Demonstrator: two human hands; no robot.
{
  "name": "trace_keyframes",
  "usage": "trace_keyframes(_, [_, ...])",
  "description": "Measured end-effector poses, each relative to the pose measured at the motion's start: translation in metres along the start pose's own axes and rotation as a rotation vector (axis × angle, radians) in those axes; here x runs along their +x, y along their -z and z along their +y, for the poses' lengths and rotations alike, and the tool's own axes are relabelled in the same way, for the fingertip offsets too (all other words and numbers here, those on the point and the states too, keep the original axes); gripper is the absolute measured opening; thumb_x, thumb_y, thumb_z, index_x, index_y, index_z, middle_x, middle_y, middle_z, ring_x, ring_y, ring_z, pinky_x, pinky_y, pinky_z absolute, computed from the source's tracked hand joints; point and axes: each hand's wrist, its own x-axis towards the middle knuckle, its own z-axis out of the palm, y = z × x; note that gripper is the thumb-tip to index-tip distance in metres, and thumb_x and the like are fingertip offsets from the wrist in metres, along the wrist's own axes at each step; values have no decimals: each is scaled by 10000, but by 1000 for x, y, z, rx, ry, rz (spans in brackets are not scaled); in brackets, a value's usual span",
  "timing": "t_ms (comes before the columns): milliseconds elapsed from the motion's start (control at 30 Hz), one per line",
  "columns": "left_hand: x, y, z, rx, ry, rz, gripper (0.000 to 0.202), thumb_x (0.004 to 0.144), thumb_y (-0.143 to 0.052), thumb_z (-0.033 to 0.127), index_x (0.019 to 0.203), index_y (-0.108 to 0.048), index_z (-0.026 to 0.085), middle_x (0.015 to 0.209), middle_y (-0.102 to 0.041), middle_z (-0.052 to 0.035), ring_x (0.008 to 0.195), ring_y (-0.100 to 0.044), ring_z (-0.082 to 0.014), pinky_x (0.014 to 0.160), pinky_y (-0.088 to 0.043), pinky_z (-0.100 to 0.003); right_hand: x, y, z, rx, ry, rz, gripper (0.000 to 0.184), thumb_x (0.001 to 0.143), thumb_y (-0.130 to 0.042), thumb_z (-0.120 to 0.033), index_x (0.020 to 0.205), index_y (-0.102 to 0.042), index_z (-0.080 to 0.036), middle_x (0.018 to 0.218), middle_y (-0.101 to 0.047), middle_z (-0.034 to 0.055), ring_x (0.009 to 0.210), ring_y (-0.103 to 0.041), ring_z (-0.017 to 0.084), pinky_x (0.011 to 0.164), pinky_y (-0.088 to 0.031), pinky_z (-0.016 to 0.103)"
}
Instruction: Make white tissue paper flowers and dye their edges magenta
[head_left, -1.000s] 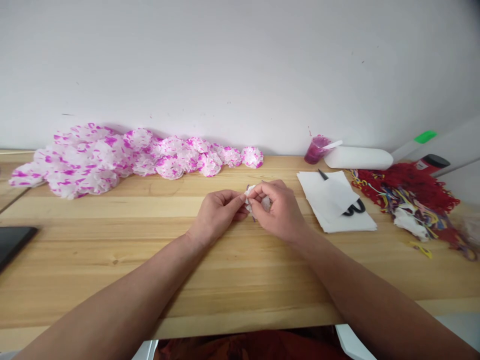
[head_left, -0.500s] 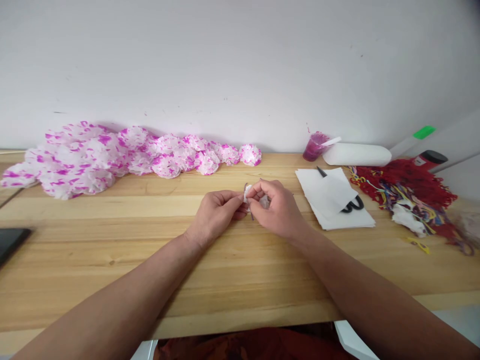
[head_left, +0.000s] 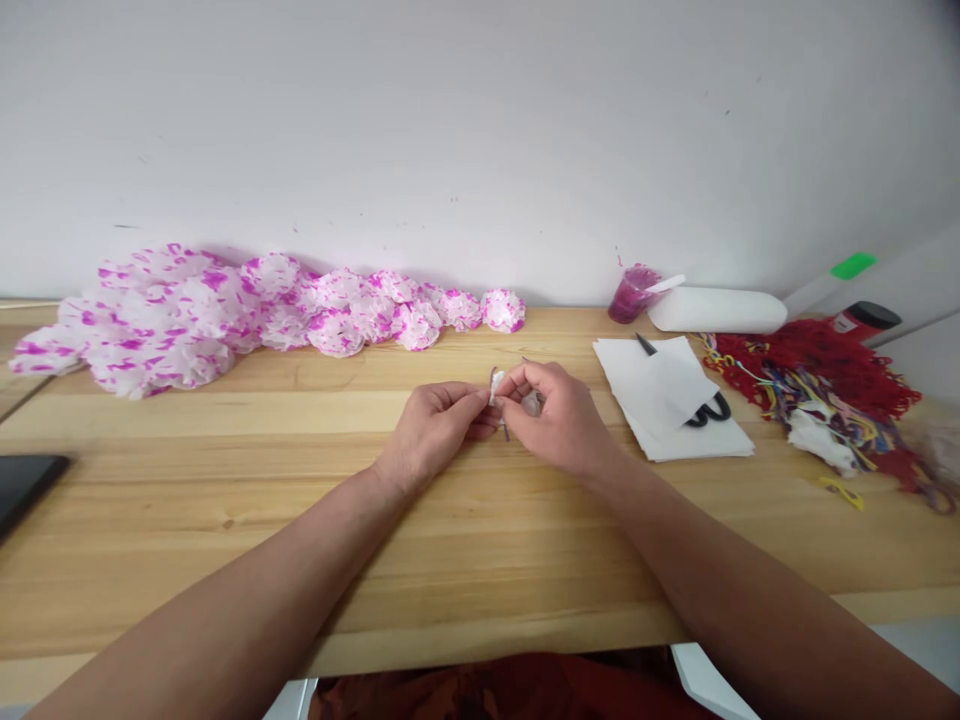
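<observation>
Over the middle of the table, my left hand (head_left: 439, 425) and my right hand (head_left: 551, 412) meet at the fingertips. Between them they pinch a small gathered piece of white tissue paper (head_left: 532, 402), mostly covered by the fingers. A thin dark strand of yarn (head_left: 506, 434) pokes out above and below the pinch. Both hands are closed, thumbs against forefingers. Right of my right hand lies a stack of white paper sheets (head_left: 649, 430). Black-handled scissors (head_left: 718, 408) rest there, partly under a top sheet.
Many white-and-magenta tissue flowers (head_left: 180, 320) lie along the wall at left. At back right stand a cup of magenta liquid (head_left: 632, 297) and a white roll (head_left: 720, 310). Red yarn (head_left: 832, 370) and mixed strands lie far right. A dark flat object (head_left: 30, 490) sits at the left edge.
The whole view has shifted very slightly. Both hands keep the same pinch on the tissue paper, with hardly any visible finger movement.
</observation>
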Motion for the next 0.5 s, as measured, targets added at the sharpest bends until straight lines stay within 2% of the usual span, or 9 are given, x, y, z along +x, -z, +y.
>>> trace_keyframes(133, [-1,0,2,-17,13,4,280,750,-746,405,803,-779,132,729,-734,-62,714,-669,-154,714,-531,-253,0,0,0,11,-2,1,113,750,-630,-119,798,-664,-215,770,-711,-1,738,-649,172,757,-509,334])
trace_keyframes(233, [-2,-1,3,-24,16,-3,263,752,-744,390,788,-778,131,720,-731,-61,709,-664,-145,700,-523,-236,0,0,1,8,0,1,55,751,-677,-170,772,-658,-216,757,-709,0,751,-649,179,760,-509,337])
trace_keyframes(400, [-2,-1,2,-36,8,-10,260,757,-740,385,782,-778,129,718,-721,-55,715,-665,-145,707,-523,-239,1,0,2,31,18,6,108,751,-632,-116,784,-655,-216,757,-711,-7,719,-648,159,739,-508,314])
trace_keyframes(500, [-1,0,1,-30,5,-9,252,764,-731,377,781,-777,130,705,-717,-52,696,-658,-136,684,-513,-228,1,0,2,42,12,-6,72,758,-654,-147,777,-655,-216,755,-711,-6,716,-650,158,727,-510,309])
